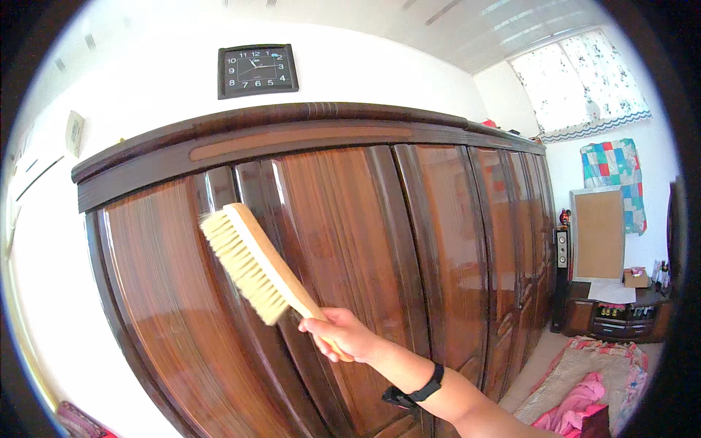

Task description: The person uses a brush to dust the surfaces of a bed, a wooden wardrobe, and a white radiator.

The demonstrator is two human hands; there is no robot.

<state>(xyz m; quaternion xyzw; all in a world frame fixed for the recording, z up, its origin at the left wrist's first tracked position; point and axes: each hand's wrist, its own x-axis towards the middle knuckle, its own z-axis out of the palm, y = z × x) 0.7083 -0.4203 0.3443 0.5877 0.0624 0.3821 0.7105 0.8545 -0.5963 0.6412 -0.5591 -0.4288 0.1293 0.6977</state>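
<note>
My right hand [340, 334] is closed around the handle of a wooden bench brush [269, 254] with pale bristles. The brush tilts up to the left, its bristles facing left and down. Behind it stands a large glossy dark-wood wardrobe [339, 219] with several tall doors. Whether the bristles touch the doors I cannot tell. A black strap [427, 383] sits around my right forearm. My left hand is out of view.
A square black clock [258, 71] hangs above the wardrobe. To the right are a tall speaker [562, 263], a framed board [598, 232] and a low TV cabinet [580, 320]. A rug [547, 378] with a pink cloth [580, 402] lies on the floor at lower right.
</note>
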